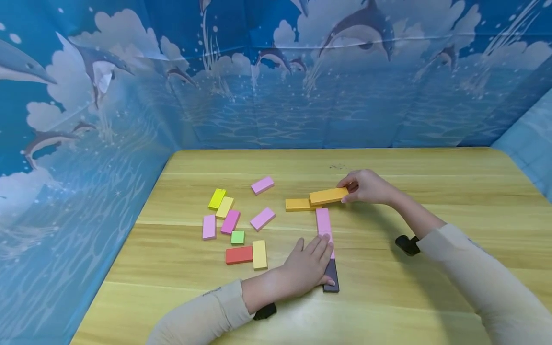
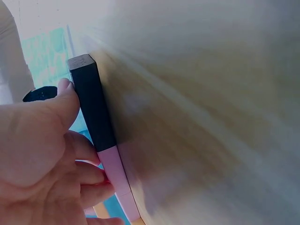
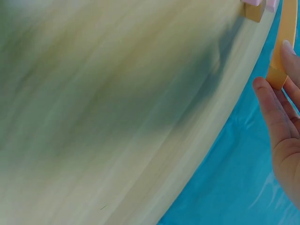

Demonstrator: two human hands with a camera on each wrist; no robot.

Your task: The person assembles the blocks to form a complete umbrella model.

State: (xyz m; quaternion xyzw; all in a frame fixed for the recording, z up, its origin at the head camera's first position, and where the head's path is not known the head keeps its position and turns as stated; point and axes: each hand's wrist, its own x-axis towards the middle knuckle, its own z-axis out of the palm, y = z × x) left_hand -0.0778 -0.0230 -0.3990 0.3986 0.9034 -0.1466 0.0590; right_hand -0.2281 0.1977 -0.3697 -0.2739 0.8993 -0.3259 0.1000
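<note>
Between thumb and fingers, my right hand (image 1: 368,186) pinches the right end of an orange block (image 1: 327,196), tilted a little above the wooden table. Its left end overlaps a second orange block (image 1: 297,205) lying flat. From there a line of pink blocks (image 1: 322,219) and a black block (image 1: 331,280) runs toward me. My left hand (image 1: 304,268) lies along this line, its fingers spread over the nearer pink block and the thumb on the black one. The left wrist view shows the black block (image 2: 93,108) end to end with a pink block (image 2: 112,168).
Left of the line, several loose blocks lie on the table (image 1: 388,297): pink ones (image 1: 262,219), a magenta one (image 1: 230,222), a bright yellow one (image 1: 217,199), pale yellow ones (image 1: 259,255), a green one (image 1: 237,237) and a red one (image 1: 238,255). A dolphin-print sheet (image 1: 276,120) hangs behind.
</note>
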